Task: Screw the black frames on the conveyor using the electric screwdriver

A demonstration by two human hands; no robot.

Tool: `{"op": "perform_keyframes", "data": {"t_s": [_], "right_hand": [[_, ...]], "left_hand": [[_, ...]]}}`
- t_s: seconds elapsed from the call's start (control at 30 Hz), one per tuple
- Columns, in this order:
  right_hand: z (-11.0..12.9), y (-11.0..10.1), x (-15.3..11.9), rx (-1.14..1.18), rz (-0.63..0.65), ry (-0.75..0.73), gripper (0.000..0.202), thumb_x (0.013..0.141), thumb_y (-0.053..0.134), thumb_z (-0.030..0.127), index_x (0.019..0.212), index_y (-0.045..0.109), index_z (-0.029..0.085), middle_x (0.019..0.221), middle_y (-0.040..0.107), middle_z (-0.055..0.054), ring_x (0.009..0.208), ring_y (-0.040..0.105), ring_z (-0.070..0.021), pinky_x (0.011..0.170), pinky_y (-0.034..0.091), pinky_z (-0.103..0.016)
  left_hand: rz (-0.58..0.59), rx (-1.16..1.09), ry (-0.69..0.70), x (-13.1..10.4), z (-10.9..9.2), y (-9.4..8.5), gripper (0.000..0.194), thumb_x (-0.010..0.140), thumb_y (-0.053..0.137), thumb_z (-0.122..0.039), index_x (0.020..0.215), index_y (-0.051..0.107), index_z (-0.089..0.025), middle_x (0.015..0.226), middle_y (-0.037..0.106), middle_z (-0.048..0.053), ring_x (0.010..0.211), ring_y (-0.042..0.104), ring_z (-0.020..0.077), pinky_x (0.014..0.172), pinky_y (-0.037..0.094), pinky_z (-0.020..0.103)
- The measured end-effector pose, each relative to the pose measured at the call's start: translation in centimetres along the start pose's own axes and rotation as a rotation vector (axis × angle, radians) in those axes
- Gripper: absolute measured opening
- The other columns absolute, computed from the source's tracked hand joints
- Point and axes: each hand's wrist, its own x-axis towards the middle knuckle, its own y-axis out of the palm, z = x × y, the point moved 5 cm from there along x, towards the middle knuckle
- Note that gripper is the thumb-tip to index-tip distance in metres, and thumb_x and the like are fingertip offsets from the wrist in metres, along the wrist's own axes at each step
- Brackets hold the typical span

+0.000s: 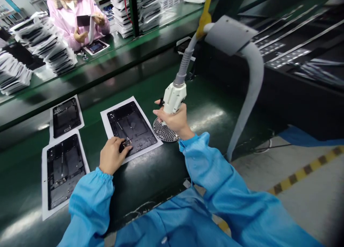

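Observation:
My right hand (176, 121) is wrapped round a white electric screwdriver (174, 96), held tilted with its lower end at a round metal screw plate (164, 131) full of small holes. A grey ribbed hose (184, 62) runs up from the screwdriver's top. Left of the plate, a black tablet housing (139, 127) lies on a white sheet (104, 119). Over its near left part, the thumb and fingers of my left hand (113, 154) pinch a small circuit board (127, 143). The fingers partly hide the board, and whether it touches the housing I cannot tell.
Two more tablet housings (66, 118) (64, 168) lie on white sheets at the left. A curved grey tube (254, 82) reaches down at the right. Across the bench, a person in pink (72, 18) holds a dark panel beside stacked sheets (51, 43). Yellow-black tape (309, 170) marks the floor.

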Motion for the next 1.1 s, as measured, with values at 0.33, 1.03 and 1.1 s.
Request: {"op": "perform_keyframes", "data": {"t_s": [0.33,1.03,1.1], "right_hand": [[-0.5,0.1,0.1,-0.029,0.009,0.028,0.024,0.061,0.072,0.028,0.08,0.065,0.015,0.044,0.055,0.006,0.041,0.05,-0.0104,0.047,0.045,-0.029],[-0.1,-0.2,-0.2,-0.027,-0.003,-0.058,0.02,0.064,0.073,0.025,0.081,0.067,0.015,0.052,0.056,0.005,0.047,0.053,-0.0112,0.051,0.048,-0.03],[0.1,-0.4,-0.4,-0.03,-0.014,-0.075,0.018,0.066,0.072,0.022,0.083,0.068,0.017,0.05,0.054,0.006,0.043,0.051,-0.0106,0.049,0.048,-0.031]], "left_hand": [[-0.029,-0.156,0.004,0.7,0.3,0.7,0.016,0.086,0.06,-0.032,0.085,0.071,-0.021,0.089,0.072,0.003,0.086,0.065,0.0196,0.078,0.05,0.03],[-0.091,-0.539,-0.137,1.0,0.0,0.6,0.022,0.081,0.062,-0.036,0.082,0.074,-0.018,0.065,0.069,0.0,0.053,0.055,0.0108,0.054,0.043,0.022],[-0.024,-0.582,-0.131,0.7,-0.8,0.9,0.022,0.08,0.062,-0.035,0.081,0.074,-0.017,0.063,0.068,-0.001,0.052,0.054,0.0102,0.052,0.041,0.021]]}}
